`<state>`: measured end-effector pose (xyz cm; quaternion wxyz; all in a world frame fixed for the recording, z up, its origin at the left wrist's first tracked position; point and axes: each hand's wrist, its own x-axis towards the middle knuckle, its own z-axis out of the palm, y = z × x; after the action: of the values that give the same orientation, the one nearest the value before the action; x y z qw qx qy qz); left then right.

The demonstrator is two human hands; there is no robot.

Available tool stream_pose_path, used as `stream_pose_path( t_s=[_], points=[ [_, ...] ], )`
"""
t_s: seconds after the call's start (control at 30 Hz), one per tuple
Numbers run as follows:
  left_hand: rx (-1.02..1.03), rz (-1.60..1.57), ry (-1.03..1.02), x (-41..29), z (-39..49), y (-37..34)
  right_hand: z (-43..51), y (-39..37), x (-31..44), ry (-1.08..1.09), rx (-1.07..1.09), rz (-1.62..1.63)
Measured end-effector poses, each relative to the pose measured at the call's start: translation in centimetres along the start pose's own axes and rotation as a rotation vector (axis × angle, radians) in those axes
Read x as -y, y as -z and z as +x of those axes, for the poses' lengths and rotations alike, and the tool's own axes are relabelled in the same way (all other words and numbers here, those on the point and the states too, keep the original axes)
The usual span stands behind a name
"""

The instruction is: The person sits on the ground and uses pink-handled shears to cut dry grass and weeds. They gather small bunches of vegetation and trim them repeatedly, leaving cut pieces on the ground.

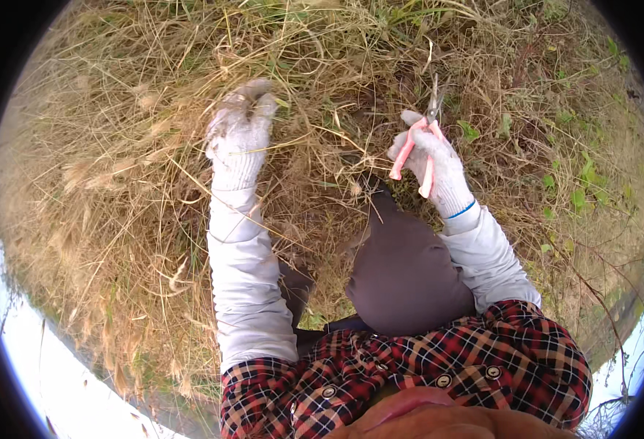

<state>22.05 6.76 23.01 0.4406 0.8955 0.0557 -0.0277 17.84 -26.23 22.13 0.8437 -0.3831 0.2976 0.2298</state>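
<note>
My left hand [242,129], in a soiled white knit glove, is curled around a bunch of dry grass [190,104] at the left. Stalks cross over its back and partly hide its fingers. In my right hand [437,159], gloved the same way, is a pair of small garden snips [432,112] with pink handles. One handle lies along the fingers, the other beside the palm. The snips' metal blades point away from me over brown, matted grass, their tips slightly apart. Between my hands, loose straw stalks [349,140] lean across the ground.
Tall dry grass [108,219] spreads along the left. Low green leafy plants [579,192] grow at the right, near a thin bare branch [590,285]. My bent knee in dark trousers [409,269] is between my arms, with a dark shoe [379,192] on the grass.
</note>
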Motion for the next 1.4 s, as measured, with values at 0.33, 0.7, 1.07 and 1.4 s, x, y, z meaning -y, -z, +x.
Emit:
stream_pose_path(
  t_s=[0.33,0.7,1.07,1.4],
  points=[
    [0.420,0.925,-0.283,7.2,5.4,-19.6,5.8,1.6,-3.4,-0.084,-0.036,-0.580],
    [0.211,0.806,0.019,17.1,-6.8,-8.4,16.1,3.1,-9.3,-0.561,0.323,-0.949],
    [0.103,0.721,0.061,15.2,-7.9,-10.2,19.0,1.5,-8.6,-0.721,0.339,-0.828],
    [0.007,0.725,-0.022,15.7,-8.1,-10.8,21.2,1.2,-10.7,-0.478,0.406,-1.204]
  ],
)
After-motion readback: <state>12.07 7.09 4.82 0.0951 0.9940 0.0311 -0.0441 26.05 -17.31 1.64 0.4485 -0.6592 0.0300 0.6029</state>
